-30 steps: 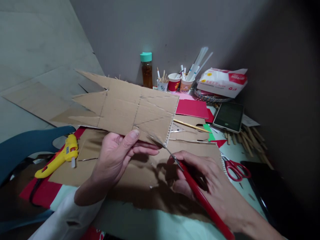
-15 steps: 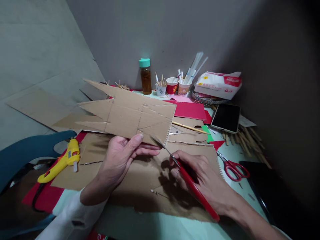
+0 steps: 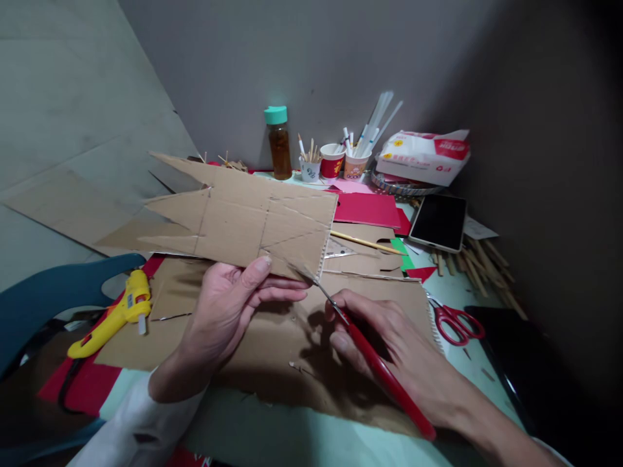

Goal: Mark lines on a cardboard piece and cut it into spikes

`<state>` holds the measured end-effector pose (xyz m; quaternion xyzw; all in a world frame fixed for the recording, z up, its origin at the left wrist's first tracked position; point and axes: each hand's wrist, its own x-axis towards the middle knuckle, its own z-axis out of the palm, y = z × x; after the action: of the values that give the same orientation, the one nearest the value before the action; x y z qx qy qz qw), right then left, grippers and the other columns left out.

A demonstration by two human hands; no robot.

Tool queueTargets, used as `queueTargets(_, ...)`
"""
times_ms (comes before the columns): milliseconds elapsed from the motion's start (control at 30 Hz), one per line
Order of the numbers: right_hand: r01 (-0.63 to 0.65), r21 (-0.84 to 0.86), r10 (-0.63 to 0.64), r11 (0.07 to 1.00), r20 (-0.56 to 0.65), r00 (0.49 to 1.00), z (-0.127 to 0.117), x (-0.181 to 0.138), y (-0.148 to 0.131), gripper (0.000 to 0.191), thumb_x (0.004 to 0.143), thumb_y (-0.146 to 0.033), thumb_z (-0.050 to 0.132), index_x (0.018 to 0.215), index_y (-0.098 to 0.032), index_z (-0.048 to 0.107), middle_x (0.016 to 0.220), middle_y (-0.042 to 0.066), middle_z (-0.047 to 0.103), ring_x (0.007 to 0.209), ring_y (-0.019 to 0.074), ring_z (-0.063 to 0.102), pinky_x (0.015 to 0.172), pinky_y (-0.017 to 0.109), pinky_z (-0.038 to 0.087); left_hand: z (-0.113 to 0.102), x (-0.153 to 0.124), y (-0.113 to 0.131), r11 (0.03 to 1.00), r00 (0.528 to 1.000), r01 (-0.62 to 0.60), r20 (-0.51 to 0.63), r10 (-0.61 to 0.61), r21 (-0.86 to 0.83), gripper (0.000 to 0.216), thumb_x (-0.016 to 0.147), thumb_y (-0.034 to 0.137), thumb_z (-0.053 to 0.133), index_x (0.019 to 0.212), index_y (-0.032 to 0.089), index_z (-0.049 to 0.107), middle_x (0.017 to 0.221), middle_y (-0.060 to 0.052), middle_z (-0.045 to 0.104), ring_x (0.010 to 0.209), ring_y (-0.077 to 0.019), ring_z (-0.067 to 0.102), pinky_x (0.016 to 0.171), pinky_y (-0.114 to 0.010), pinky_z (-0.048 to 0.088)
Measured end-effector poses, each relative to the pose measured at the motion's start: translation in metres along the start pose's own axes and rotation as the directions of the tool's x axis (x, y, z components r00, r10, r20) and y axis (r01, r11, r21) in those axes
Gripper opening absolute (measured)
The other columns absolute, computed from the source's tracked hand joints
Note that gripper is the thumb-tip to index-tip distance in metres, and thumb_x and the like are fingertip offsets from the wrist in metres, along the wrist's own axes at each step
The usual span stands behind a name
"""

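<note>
My left hand (image 3: 228, 311) grips the lower edge of a brown cardboard piece (image 3: 243, 220), thumb on top and fingers beneath. The piece is held above the table, has pointed flaps at its left end and pencil lines across it. My right hand (image 3: 389, 344) is closed round a red-handled craft knife (image 3: 384, 376). Its thin blade tip meets the bottom right corner of the cardboard piece, along a cut line. Under both hands lies a large flat cardboard sheet (image 3: 272, 350).
A yellow glue gun (image 3: 114, 311) lies left, red scissors (image 3: 457, 321) right. At the back stand an amber bottle (image 3: 278, 143), paper cups with sticks (image 3: 333, 162), a white packet (image 3: 423, 155), a phone (image 3: 438, 222), red paper (image 3: 370, 209), wooden sticks (image 3: 481, 263). A blue chair (image 3: 53, 285) sits left.
The knife blade has slid a little down and right along the cut line at the cardboard's corner. The view has shifted slightly; my left hand keeps its grip.
</note>
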<state>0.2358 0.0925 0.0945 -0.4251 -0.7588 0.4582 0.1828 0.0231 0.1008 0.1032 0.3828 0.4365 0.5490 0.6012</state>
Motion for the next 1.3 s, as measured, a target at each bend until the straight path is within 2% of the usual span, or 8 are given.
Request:
queueTargets(367, -0.01, 0.014, 0.01, 1.0, -0.005, 1.0, 0.0, 0.0, 0.004, 0.028, 0.099, -0.051, 0.052, 0.091, -0.025, 0.049, 0.082, -0.004, 0.058, 0.081, 0.0192, 0.053, 0.076, 0.033, 0.037, 0.001, 0.001, -0.001, 0.999, 1.0, -0.012, -0.014, 0.012, -0.031, 0.026, 0.091, 0.026, 0.068, 0.076, 0.007, 0.078, 0.074, -0.013, 0.08, 0.072, -0.0227, 0.078, 0.072, -0.025, 0.065)
queueTargets(567, 0.008, 0.048, -0.008, 0.999, -0.006, 1.0, 0.001, 0.003, 0.005, 0.027, 0.099, -0.046, 0.054, 0.086, -0.024, 0.048, 0.073, -0.007, 0.053, 0.068, 0.0145, 0.048, 0.072, 0.03, 0.035, 0.001, 0.003, 0.001, 0.999, 0.999, 0.041, -0.02, -0.042, -0.027, 0.033, 0.085, 0.031, 0.076, 0.06, 0.01, 0.072, 0.07, -0.014, 0.079, 0.068, -0.0235, 0.078, 0.069, -0.022, 0.064)
queueTargets(800, -0.009, 0.011, 0.009, 1.0, -0.008, 1.0, 0.003, 0.006, 0.007, 0.024, 0.099, -0.045, 0.053, 0.088, -0.024, 0.052, 0.074, -0.006, 0.056, 0.07, 0.0155, 0.052, 0.076, 0.03, 0.037, -0.002, 0.002, 0.002, 0.999, 0.999, 0.04, 0.014, -0.04, -0.024, 0.03, 0.091, 0.027, 0.069, 0.07, 0.007, 0.078, 0.073, -0.015, 0.079, 0.069, -0.0225, 0.078, 0.071, -0.022, 0.063)
queueTargets(1067, 0.054, 0.017, -0.054, 0.998, -0.042, 0.998, 0.009, 0.009, 0.012, 0.019, 0.097, -0.038, 0.053, 0.084, -0.023, 0.051, 0.069, -0.005, 0.055, 0.061, 0.0142, 0.048, 0.064, 0.029, 0.039, -0.002, 0.002, 0.004, 0.999, 0.999, 0.033, 0.004, -0.033, 0.01, 0.031, 0.094, 0.022, 0.063, 0.072, 0.005, 0.078, 0.071, -0.016, 0.078, 0.067, -0.0224, 0.078, 0.07, -0.025, 0.063)
queueTargets(1300, 0.124, -0.037, -0.126, 0.992, -0.065, 0.99, 0.013, 0.009, 0.017, 0.014, 0.098, -0.033, 0.052, 0.088, -0.024, 0.053, 0.07, -0.004, 0.06, 0.062, 0.0138, 0.054, 0.066, 0.027, 0.044, -0.006, 0.001, 0.006, 0.999, 0.999, 0.039, 0.027, -0.04, 0.02, 0.029, 0.092, 0.026, 0.067, 0.073, 0.006, 0.078, 0.07, -0.015, 0.078, 0.068, -0.0235, 0.078, 0.07, -0.025, 0.063)
